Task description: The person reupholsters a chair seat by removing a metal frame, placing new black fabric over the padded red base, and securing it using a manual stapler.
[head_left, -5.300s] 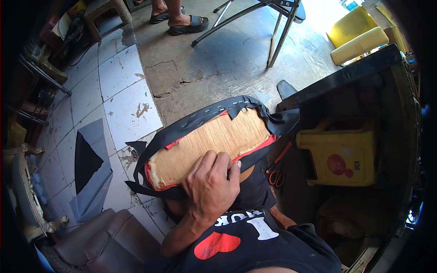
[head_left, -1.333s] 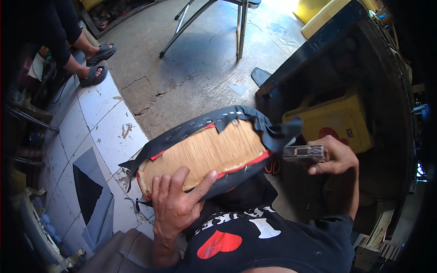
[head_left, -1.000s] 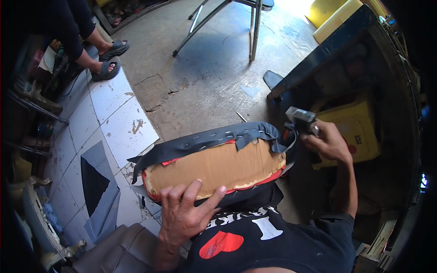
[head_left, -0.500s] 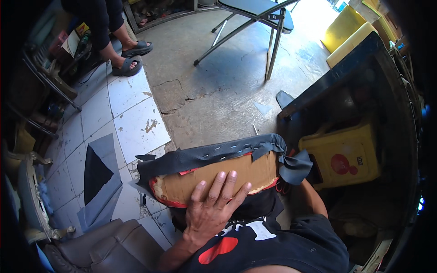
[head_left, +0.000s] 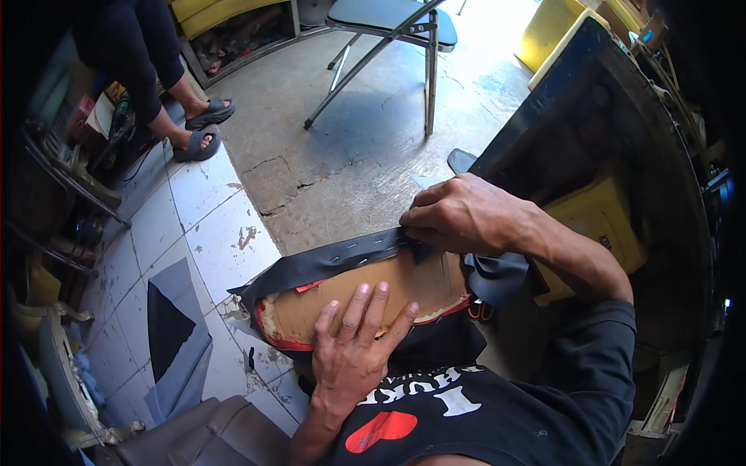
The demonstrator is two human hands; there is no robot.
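Note:
A seat pad with a brown board (head_left: 423, 291) facing up rests over my lap. Dark vinyl (head_left: 311, 268) is folded over its far edge, with a row of staples (head_left: 350, 250) along the fold. Red material and pale foam show at the pad's near rim. My left hand (head_left: 353, 342) lies on the board, fingers spread and holding nothing. At the far edge, my right hand (head_left: 458, 213) has its fingers closed on the vinyl; the fingertips are partly hidden. A loose flap of vinyl (head_left: 501, 276) hangs at the pad's right corner.
Red handle loops (head_left: 480, 311) show beside the pad. Cut dark sheet pieces (head_left: 179, 334) lie on white tiles at left. A brown padded piece (head_left: 210, 435) is near my left. Ahead stand a folding chair (head_left: 388, 23) and a person's sandalled feet (head_left: 203, 128). A yellow container (head_left: 590, 221) sits right.
My right hand has come up from beside the pad's right end to its far edge and now grips the vinyl there. My left hand stays on the board. The view has shifted slightly.

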